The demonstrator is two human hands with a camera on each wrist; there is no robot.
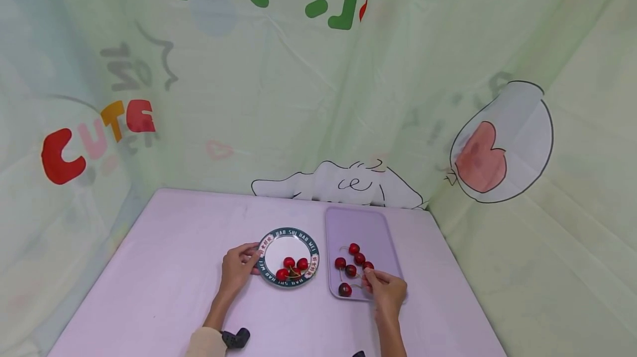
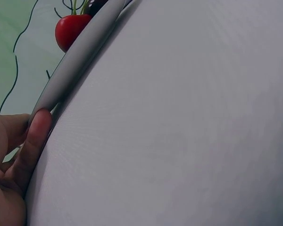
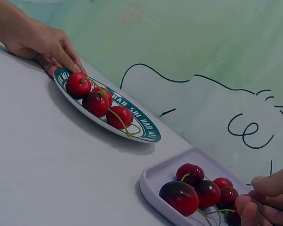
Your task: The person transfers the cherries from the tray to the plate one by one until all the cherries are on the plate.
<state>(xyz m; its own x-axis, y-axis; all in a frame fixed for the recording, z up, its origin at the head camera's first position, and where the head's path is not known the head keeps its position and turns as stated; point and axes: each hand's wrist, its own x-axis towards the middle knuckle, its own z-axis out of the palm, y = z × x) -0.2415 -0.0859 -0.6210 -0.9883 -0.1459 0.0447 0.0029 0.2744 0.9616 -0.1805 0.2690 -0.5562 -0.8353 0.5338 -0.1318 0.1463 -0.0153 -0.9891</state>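
Observation:
My left hand [image 1: 236, 269] grips the left rim of a round white plate [image 1: 278, 246] with a dark green lettered border. Several red cherries [image 3: 95, 103] with green stems lie on the plate; the left wrist view shows one cherry [image 2: 70, 32] above its rim. On the right, a pale purple tray [image 1: 355, 224] holds several darker red cherries [image 1: 350, 271]. Over its near right corner, my right hand [image 1: 388, 293] has thumb and fingertips together at a cherry [image 1: 367, 265], seemingly pinching it or its stem. The fingers partly hide the contact in the right wrist view [image 3: 271, 197].
Plate and tray stand side by side on a pale table [image 1: 164, 268]. A printed cloth curtain [image 1: 259, 97] hangs behind the table and along both sides. A small black object [image 1: 236, 339] is at the left wrist.

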